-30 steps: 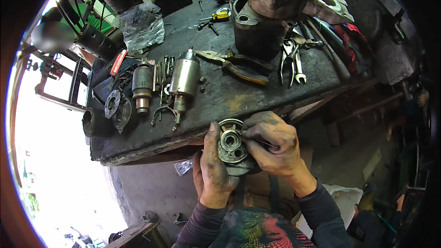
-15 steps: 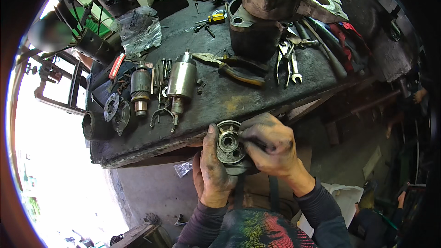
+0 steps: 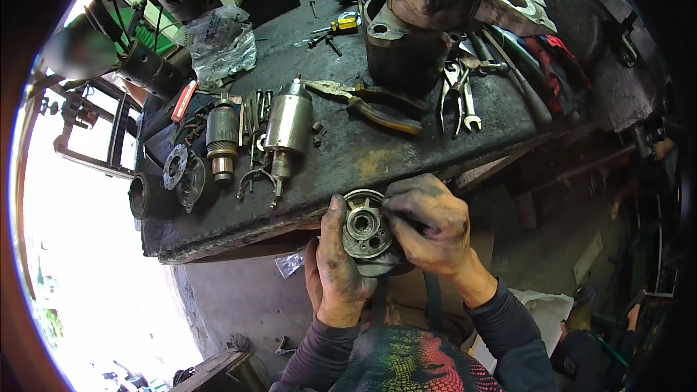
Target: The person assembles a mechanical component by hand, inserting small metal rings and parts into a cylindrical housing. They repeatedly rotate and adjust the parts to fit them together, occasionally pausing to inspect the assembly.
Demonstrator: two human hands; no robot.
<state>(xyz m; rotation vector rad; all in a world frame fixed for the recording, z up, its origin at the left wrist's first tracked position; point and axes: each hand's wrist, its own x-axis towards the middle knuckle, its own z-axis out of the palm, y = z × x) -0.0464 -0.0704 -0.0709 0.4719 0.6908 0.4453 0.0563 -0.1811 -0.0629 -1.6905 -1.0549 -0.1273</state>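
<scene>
My left hand (image 3: 335,265) is wrapped round a round grey metal housing (image 3: 364,229) with a ringed bore in its middle and a smaller hole below it. The housing is in front of the bench's near edge, its open face turned up. At its right rim, my right hand (image 3: 428,225) is closed in a pinch; whatever sits between the fingertips is hidden. Nearest on the bench are a silver solenoid cylinder (image 3: 289,123), a metal fork lever (image 3: 254,183), an armature (image 3: 222,131) and combination pliers (image 3: 374,101) with dark, yellowish handles.
The dark workbench (image 3: 341,167) carries a large gear housing (image 3: 428,0), slim pliers (image 3: 451,94), a spanner (image 3: 470,109), a yellow-black screwdriver (image 3: 345,24) and a crumpled plastic bag (image 3: 221,43). A perforated disc (image 3: 175,165) lies at left. A white container (image 3: 541,312) stands lower right.
The right hand has shifted slightly along the housing's rim, still pinched. The left hand keeps its hold, and the view has moved a little.
</scene>
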